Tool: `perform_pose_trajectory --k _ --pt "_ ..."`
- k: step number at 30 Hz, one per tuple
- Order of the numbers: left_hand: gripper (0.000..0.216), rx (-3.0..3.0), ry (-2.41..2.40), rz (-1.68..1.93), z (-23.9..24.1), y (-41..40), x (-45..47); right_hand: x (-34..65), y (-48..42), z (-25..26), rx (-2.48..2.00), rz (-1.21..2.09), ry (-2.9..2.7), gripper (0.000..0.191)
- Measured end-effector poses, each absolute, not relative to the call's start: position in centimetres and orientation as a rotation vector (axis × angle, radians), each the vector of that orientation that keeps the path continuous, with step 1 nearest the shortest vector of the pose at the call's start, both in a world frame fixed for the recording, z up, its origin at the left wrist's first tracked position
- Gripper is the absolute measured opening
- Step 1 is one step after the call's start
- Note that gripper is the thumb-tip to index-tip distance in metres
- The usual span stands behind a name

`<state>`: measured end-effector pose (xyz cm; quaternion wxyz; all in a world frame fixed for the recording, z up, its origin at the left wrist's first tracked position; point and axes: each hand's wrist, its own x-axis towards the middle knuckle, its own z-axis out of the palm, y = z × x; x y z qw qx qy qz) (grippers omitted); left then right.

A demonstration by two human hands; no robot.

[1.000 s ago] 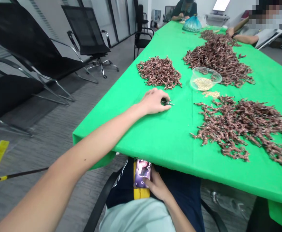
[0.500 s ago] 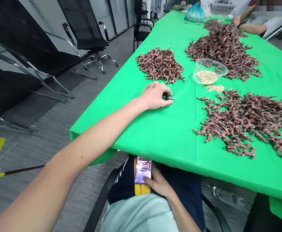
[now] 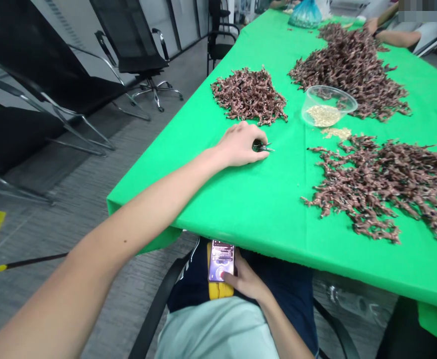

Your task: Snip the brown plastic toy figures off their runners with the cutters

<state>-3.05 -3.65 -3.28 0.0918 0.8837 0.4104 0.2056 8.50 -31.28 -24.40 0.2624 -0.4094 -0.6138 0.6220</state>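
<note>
My left hand [image 3: 241, 144] rests on the green tablecloth [image 3: 218, 204], fingers curled around a small metal tool [image 3: 266, 147] with slim pointed tips. Most of that tool is hidden in the palm, so its exact kind does not show. Just beyond the knuckles lies a small heap of brown figurine-like pieces [image 3: 249, 94]. Down in my lap, below the table's edge, my right hand [image 3: 243, 279] grips a phone [image 3: 222, 262] with its screen lit. The right thumb touches the lower part of the screen. Something yellow [image 3: 220, 290] lies under the phone.
A larger brown heap [image 3: 353, 72] lies farther back, and a spread-out one [image 3: 386, 187] at right. Between them a clear plastic bowl [image 3: 328, 106] holds pale bits, some spilled beside it. A blue bag [image 3: 305, 14] and another person's arm [image 3: 396, 37] are at the far end. Black chairs [image 3: 136, 50] stand left.
The view has shifted slightly. On the phone screen, a red spot now shows by my right thumb. My left hand stays in place with the metal tool.
</note>
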Motion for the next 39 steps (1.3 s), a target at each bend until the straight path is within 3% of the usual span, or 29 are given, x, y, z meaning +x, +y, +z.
perform_pose_trajectory --k 7,12,18,23,28,34,39 --pt "0.036 2.632 1.224 0.592 -3.1 -3.7 -3.0 8.6 -31.2 -24.0 -1.204 1.655 -1.771 0.071" --pt "0.036 2.660 1.211 0.586 -3.0 -3.7 -3.1 8.2 -31.3 -23.1 -1.471 1.472 -1.858 0.053" --pt "0.037 2.687 1.208 0.553 -2.8 -3.8 -3.2 7.4 -31.0 -23.2 -1.761 1.205 -1.885 0.057" --pt "0.039 2.687 1.210 0.529 -2.7 -3.9 -3.3 6.8 -30.3 -23.6 -1.810 1.087 -1.929 0.047" --pt "0.039 2.679 1.200 0.527 -2.6 -3.9 -3.2 5.8 -30.4 -23.0 -1.904 1.007 -1.967 0.067" --pt "0.039 2.672 1.198 0.528 -2.7 -3.8 -3.2 5.1 -30.9 -22.4 -1.875 0.964 -1.968 0.076" --pt "0.039 2.659 1.189 0.526 -2.7 -3.8 -3.3 4.7 -31.8 -22.8 -1.656 0.922 -1.951 0.105"
